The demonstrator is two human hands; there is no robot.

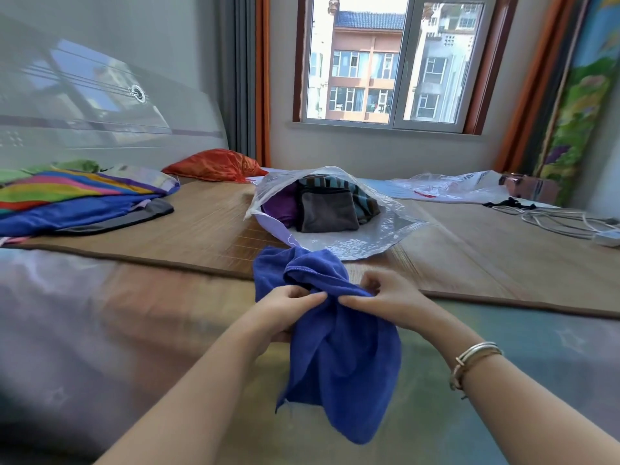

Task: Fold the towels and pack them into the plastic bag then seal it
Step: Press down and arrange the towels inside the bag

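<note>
Head view: blue towel (339, 347) bunched, not yet folded, hangs long way down toward person. Left hand (288, 307) and right hand (379, 297) pinch top edge side by side, each grip clamped on cloth. Plastic bag (362, 236) lies just past towel on bed mat (208, 236), mouth open toward hands, folded towels (327, 209) inside. Striped blanket (67, 196) far left.

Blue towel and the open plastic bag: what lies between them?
Nothing: in the head view, the blue towel reaches the plastic bag rim, over the bamboo mat.
</note>
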